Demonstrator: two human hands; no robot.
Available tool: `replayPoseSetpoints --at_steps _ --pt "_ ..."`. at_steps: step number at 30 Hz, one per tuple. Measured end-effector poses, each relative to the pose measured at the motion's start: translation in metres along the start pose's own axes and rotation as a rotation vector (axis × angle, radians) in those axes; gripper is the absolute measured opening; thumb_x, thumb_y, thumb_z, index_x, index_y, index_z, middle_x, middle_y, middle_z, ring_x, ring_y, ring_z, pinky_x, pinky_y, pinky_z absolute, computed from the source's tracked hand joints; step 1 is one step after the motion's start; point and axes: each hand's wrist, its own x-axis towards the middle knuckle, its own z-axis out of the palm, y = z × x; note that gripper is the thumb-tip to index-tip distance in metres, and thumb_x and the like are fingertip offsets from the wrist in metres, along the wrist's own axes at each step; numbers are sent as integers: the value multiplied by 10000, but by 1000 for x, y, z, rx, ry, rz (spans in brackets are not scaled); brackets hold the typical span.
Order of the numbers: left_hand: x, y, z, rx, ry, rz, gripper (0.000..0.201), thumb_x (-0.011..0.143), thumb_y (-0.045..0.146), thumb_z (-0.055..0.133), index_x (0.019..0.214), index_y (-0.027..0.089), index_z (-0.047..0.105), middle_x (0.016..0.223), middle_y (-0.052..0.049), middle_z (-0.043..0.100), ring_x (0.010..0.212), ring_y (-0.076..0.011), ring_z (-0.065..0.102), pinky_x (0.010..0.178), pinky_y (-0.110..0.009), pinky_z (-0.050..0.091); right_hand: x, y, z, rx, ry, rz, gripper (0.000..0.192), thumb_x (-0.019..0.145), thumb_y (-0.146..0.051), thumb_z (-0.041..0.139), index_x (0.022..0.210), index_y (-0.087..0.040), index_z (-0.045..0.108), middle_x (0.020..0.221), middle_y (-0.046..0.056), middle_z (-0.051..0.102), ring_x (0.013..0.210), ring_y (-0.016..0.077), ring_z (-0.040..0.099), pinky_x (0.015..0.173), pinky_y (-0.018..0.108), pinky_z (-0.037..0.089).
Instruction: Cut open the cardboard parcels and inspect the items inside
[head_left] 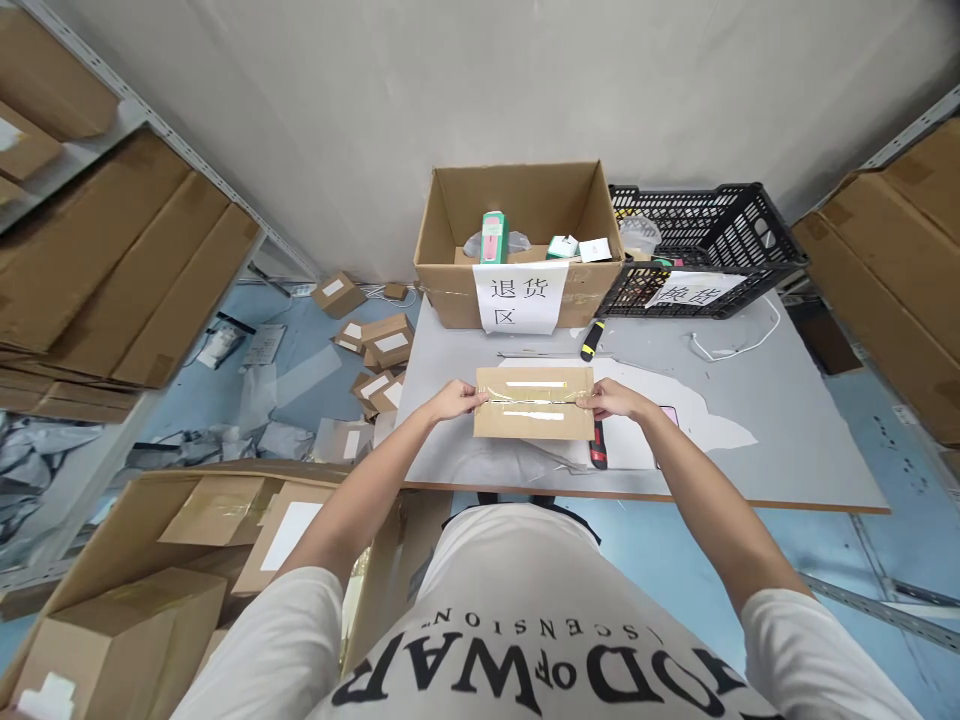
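A flat cardboard parcel [534, 402] lies on the grey table [787, 420], its long axis running left to right, squarely between the hands. The left hand [456, 400] pinches its left end; the right hand [609, 400] pinches its right end, fingers closed on the edges, both equally near. Behind stand an open carton [517, 215] bearing a paper sign [519, 297] and a black crate [705, 245]; small boxes [375, 350] litter the blue floor.

The box [534, 402] at frame centre is matt brown cardboard, sealed with glossy clear tape; the table [787, 420] is smooth matt grey. The crate [705, 250], upper right, is black plastic mesh.
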Motion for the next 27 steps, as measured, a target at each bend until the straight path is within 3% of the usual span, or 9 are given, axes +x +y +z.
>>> replayPoseSetpoints --at_steps 3,6,12,17,21,24,27 --pt "6 -12 6 -137 -37 -94 476 616 586 688 488 153 539 455 17 476 464 -94 456 499 -237 414 4 2 6 24 -114 110 435 534 -464 831 677 -108 625 679 100 686 672 195 672 631 285 582" --pt "11 -24 13 -239 -18 -175 495 552 605 722 492 141 561 467 9 508 481 -104 489 526 -258 450 10 11 14 75 -145 155 445 540 -474 826 701 -110 627 715 114 699 700 203 681 636 277 585" --pt "17 -37 21 -313 62 -219 550 563 656 685 666 116 673 602 -47 645 625 -170 609 637 -309 508 23 27 26 157 -59 184 453 563 -505 803 736 -124 630 776 109 714 725 186 683 629 245 573" --pt "18 -35 23 -297 97 -226 536 579 642 690 681 115 680 620 -59 666 678 -197 636 680 -326 512 25 30 28 139 -56 176 469 572 -526 789 786 -133 649 803 94 718 745 180 679 637 239 566" --pt "15 -30 22 -265 153 -222 585 653 684 601 762 115 684 673 -64 686 733 -212 656 720 -336 513 21 39 23 158 -59 123 498 694 -567 681 946 -138 664 943 115 713 801 191 686 681 263 559" --pt "2 -25 23 -215 239 -210 631 755 690 473 885 109 684 841 -102 712 898 -256 656 825 -368 493 14 61 15 51 192 41 511 803 -518 572 1132 -129 608 1059 139 682 855 205 682 762 317 540" --pt "-22 -21 37 45 467 -90 589 844 597 411 1113 123 633 1179 -136 632 1171 -298 533 995 -399 394 4 94 14 -263 515 28 473 820 -424 552 1180 -119 588 1097 148 667 991 241 641 897 366 472"
